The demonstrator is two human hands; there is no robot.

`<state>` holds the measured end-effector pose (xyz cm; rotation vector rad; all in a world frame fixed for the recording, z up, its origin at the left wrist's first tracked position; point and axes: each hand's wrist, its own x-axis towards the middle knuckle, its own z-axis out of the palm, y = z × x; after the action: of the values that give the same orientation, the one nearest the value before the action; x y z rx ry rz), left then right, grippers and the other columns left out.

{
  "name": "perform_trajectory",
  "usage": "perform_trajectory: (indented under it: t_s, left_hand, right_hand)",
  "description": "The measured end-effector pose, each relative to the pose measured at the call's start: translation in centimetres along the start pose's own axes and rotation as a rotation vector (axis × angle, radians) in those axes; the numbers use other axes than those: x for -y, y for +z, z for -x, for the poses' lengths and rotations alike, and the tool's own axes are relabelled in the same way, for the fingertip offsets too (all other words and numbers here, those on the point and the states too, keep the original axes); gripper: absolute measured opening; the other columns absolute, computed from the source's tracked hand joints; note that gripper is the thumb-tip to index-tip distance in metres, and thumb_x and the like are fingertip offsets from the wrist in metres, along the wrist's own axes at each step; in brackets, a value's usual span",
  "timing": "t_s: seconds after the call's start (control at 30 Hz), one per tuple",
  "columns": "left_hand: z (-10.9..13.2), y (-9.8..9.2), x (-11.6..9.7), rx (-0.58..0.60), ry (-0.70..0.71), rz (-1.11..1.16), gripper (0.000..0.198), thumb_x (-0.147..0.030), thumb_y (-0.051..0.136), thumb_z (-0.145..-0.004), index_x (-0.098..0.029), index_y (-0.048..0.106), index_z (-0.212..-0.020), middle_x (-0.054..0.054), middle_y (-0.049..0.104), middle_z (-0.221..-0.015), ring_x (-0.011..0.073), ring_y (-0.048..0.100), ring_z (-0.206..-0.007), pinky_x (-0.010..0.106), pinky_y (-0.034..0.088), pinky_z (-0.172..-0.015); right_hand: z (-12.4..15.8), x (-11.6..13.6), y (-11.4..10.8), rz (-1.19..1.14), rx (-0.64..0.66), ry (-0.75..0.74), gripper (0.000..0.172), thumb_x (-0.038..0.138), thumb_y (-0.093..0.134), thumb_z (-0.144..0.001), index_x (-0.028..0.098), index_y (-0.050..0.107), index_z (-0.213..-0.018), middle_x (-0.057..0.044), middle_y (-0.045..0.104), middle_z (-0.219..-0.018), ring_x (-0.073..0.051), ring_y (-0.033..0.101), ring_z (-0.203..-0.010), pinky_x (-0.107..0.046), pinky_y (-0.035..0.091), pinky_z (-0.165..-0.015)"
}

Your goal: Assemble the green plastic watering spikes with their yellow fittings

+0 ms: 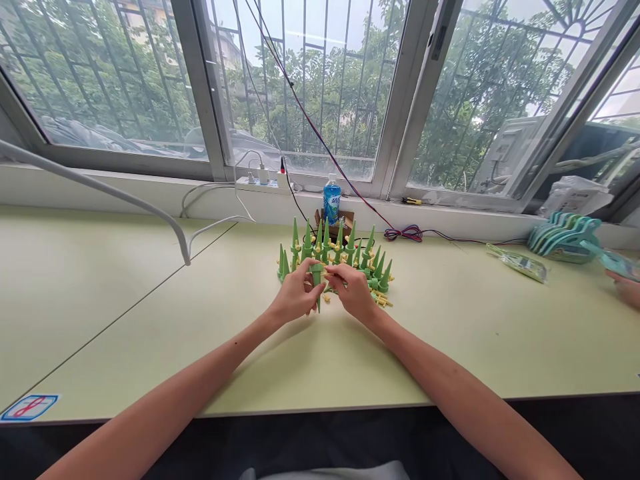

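My left hand is closed around a green plastic spike, its wide collar up and its tip pointing down. Against that collar, the fingertips of my right hand pinch a small yellow plastic piece, mostly hidden by the fingers. Just behind both hands, several green spikes stand point up on the table, many with yellow pieces at their bases. Loose yellow pieces lie to the right of my right hand, and another yellow piece lies between the hands.
A blue-labelled bottle and a brown cardboard box stand behind the spikes. Coiled red-and-black cable lies near the sill. A grey cable arches at left. Teal hangers and another person's hand are at right.
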<state>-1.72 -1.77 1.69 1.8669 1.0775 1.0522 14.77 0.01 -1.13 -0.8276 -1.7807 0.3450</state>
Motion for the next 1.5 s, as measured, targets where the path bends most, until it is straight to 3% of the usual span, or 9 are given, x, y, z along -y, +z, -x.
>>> perform_trajectory:
  t_s: [0.23, 0.57, 0.93, 1.1, 1.23, 1.3, 1.37, 1.5]
  left_hand:
    - [0.1, 0.1, 0.6, -0.002, 0.078, -0.141, 0.035, -0.033, 0.054, -0.084, -0.024, 0.044, -0.116, -0.007, 0.052, -0.063, 0.0102, 0.055, -0.040, 0.020, 0.040, -0.039]
    - [0.1, 0.1, 0.8, 0.011, 0.110, -0.193, 0.036, -0.032, 0.053, -0.085, -0.024, 0.043, -0.118, -0.007, 0.051, -0.066, 0.0087, 0.052, -0.044, 0.020, 0.040, -0.044]
    - [0.0, 0.1, 1.2, 0.028, 0.138, -0.268, 0.037, -0.031, 0.051, -0.087, -0.024, 0.044, -0.123, -0.007, 0.048, -0.065, 0.0084, 0.049, -0.044, 0.021, 0.039, -0.047]
    - [0.1, 0.2, 0.6, 0.004, 0.141, -0.272, 0.045, -0.035, 0.051, -0.089, -0.025, 0.040, -0.132, -0.004, 0.052, -0.074, 0.0075, 0.051, -0.044, 0.021, 0.043, -0.049]
    - [0.1, 0.2, -0.4, -0.065, 0.089, -0.151, 0.055, -0.048, 0.050, -0.090, -0.028, 0.032, -0.138, 0.002, 0.058, -0.091, 0.0079, 0.057, -0.048, 0.021, 0.047, -0.048]
    - [0.0, 0.2, -0.7, -0.132, 0.053, -0.058, 0.051, -0.053, 0.050, -0.088, -0.025, 0.039, -0.129, 0.003, 0.059, -0.092, 0.0106, 0.060, -0.053, 0.021, 0.047, -0.045]
    - [-0.1, 0.0, -1.0, -0.177, 0.011, 0.031, 0.042, -0.058, 0.049, -0.087, -0.020, 0.050, -0.106, 0.002, 0.058, -0.082, 0.0123, 0.060, -0.052, 0.022, 0.046, -0.042]
    - [-0.3, -0.2, -1.1, -0.072, -0.163, 0.269, 0.056, -0.063, 0.040, -0.088, -0.016, 0.051, -0.061, 0.001, 0.049, -0.056, 0.0135, 0.054, -0.044, 0.025, 0.043, -0.040]
  right_hand:
    - [0.1, -0.1, 0.0, -0.014, 0.041, 0.054, 0.015, 0.021, 0.052, -0.090, 0.018, 0.066, -0.088, -0.001, 0.060, -0.069, -0.014, 0.057, -0.060, -0.026, 0.047, -0.061]
    - [0.2, 0.6, -0.3, 0.015, 0.079, 0.069, 0.019, 0.022, 0.048, -0.091, 0.017, 0.060, -0.078, -0.002, 0.060, -0.072, -0.013, 0.051, -0.062, -0.025, 0.040, -0.061]
    - [0.2, 0.9, -0.3, 0.107, 0.115, 0.113, 0.032, 0.030, 0.042, -0.094, 0.019, 0.042, -0.064, 0.003, 0.044, -0.057, -0.010, 0.035, -0.052, -0.025, 0.029, -0.054]
    - [0.0, 0.7, -0.3, 0.089, 0.081, 0.112, 0.031, 0.032, 0.042, -0.095, 0.019, 0.045, -0.067, 0.003, 0.047, -0.060, -0.011, 0.038, -0.053, -0.025, 0.030, -0.055]
    - [-0.1, 0.8, -0.4, 0.080, 0.023, 0.096, 0.029, 0.033, 0.043, -0.096, 0.019, 0.050, -0.072, 0.002, 0.049, -0.063, -0.011, 0.040, -0.055, -0.025, 0.032, -0.055]
    - [-0.1, 0.8, -0.5, 0.080, -0.008, 0.089, 0.028, 0.033, 0.043, -0.096, 0.019, 0.051, -0.073, 0.002, 0.048, -0.063, -0.012, 0.041, -0.056, -0.025, 0.033, -0.056]
    - [-0.1, 0.9, -0.6, 0.082, -0.031, 0.075, 0.026, 0.032, 0.043, -0.096, 0.019, 0.053, -0.076, 0.001, 0.049, -0.064, -0.012, 0.042, -0.057, -0.025, 0.034, -0.057]
    - [-0.1, 1.2, -0.7, 0.078, -0.034, 0.027, 0.022, 0.030, 0.043, -0.096, 0.018, 0.056, -0.082, -0.001, 0.054, -0.069, -0.013, 0.046, -0.060, -0.025, 0.037, -0.059]
